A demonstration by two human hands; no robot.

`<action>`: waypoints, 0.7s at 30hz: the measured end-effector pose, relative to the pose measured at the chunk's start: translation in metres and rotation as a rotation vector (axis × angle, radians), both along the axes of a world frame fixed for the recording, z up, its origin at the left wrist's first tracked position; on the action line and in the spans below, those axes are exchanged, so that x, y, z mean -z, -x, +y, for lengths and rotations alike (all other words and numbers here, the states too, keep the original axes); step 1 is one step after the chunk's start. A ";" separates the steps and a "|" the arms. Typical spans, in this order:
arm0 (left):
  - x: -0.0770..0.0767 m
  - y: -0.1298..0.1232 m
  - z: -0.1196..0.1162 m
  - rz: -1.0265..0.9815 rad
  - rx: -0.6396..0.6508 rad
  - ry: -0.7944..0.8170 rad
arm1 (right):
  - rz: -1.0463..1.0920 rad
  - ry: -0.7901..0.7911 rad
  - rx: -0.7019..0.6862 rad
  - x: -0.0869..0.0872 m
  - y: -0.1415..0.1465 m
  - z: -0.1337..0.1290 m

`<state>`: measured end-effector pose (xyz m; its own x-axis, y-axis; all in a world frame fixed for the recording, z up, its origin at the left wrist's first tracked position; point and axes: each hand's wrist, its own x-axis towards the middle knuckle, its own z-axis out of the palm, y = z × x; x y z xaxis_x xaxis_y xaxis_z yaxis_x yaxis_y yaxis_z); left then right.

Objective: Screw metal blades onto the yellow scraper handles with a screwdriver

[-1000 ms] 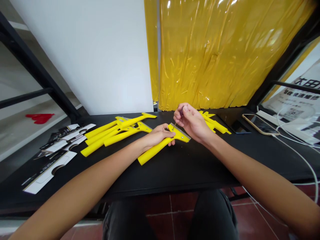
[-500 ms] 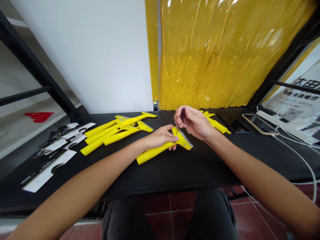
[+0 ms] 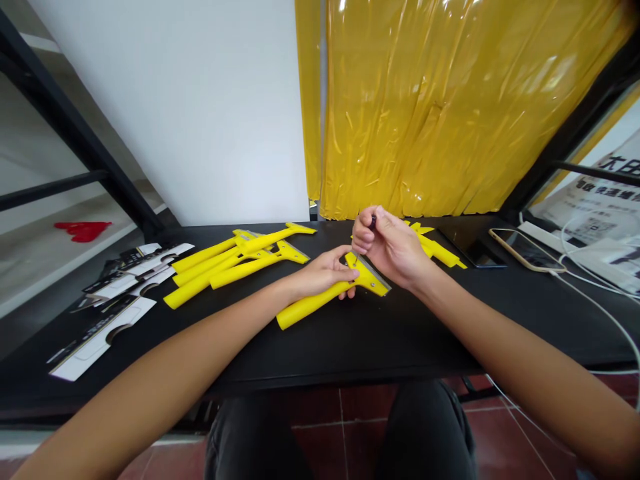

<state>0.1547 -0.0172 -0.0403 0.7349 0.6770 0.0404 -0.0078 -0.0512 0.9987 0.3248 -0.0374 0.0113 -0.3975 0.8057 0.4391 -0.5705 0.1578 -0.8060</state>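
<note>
A yellow scraper (image 3: 313,303) with a metal blade edge is gripped near its head by my left hand (image 3: 330,272), handle pointing down-left over the black table. My right hand (image 3: 387,243) is closed around a screwdriver (image 3: 373,221); its dark handle end shows above the fist. The thin shaft runs down to a screw on the scraper's head. To the left lie several more yellow scrapers (image 3: 245,270) in a loose pile. Behind my right hand rest some yellow scraper parts (image 3: 437,248), partly hidden by it.
Black-and-white cardboard sleeves (image 3: 107,337) lie on the table's left. At right are a dark phone (image 3: 473,250), a second phone (image 3: 527,250) with a light case and white cables (image 3: 595,297). A white panel (image 3: 200,120) and a yellow plastic curtain (image 3: 420,113) stand behind the table.
My right hand has tilted the screwdriver, and its shaft now shows against the scraper's head. My left hand keeps its hold on the scraper. The whole view has shifted slightly.
</note>
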 end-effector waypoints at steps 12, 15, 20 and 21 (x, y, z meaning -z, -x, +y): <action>-0.011 -0.008 -0.017 -0.007 -0.005 0.087 | -0.028 -0.014 0.162 -0.004 -0.001 0.001; -0.009 -0.010 -0.018 0.016 -0.015 0.097 | -0.051 0.009 0.175 -0.002 0.002 0.002; -0.006 -0.009 -0.015 0.005 -0.009 0.063 | -0.060 0.058 0.116 -0.001 0.006 -0.001; -0.006 -0.008 -0.015 0.001 -0.007 0.059 | -0.053 0.050 0.115 -0.001 0.006 -0.001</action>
<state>0.1630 -0.0324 -0.0348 0.7300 0.6835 -0.0005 -0.0064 0.0075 1.0000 0.3187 -0.0382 0.0122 -0.3226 0.8678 0.3780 -0.5072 0.1787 -0.8431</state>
